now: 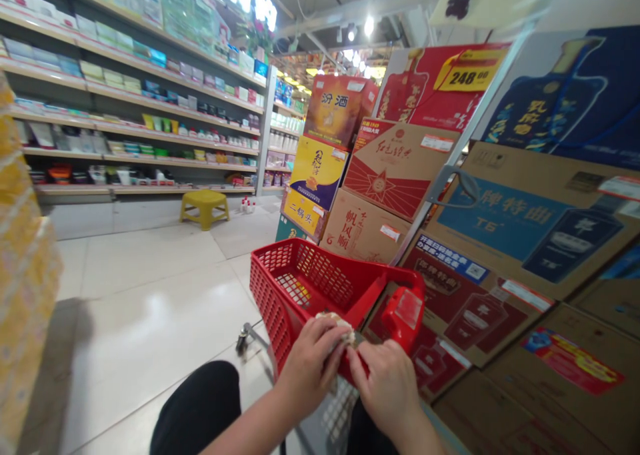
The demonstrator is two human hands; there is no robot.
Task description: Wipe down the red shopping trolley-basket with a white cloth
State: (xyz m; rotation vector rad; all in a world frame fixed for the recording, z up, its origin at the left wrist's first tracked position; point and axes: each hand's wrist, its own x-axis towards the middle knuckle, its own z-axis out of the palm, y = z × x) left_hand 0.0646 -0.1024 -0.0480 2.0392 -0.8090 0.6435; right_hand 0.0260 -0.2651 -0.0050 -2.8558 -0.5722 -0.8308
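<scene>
1x small tan wad (pixel 340 326), pinched between closed L hand (pixel 310 365) & R hand (pixel 387 383), both held just behind red cart handle (pixel 403 312), two-hand hold.

Bright white ceiling spotlights (pixel 369 26) glare at one o'clock — glossy pale floor tiles (pixel 150 288) shine, edges bend and blur.

Crumpled item (pixel 339 326) mottled beige and white; red plastic shopping cart (pixel 305 285) patterned with a regular grid of small square holes, its handle the same red. Kraft-brown liquor carton (pixel 395 175) printed with a red star and red rays, beside a yellow-and-purple carton (pixel 316 174) and a brown carton (pixel 505 218) bearing a blue panel. Yellow price sign (pixel 467 68) with black digits on a red ground; yellow plastic stool (pixel 205 206) on white floor tiles (pixel 150 295).
</scene>
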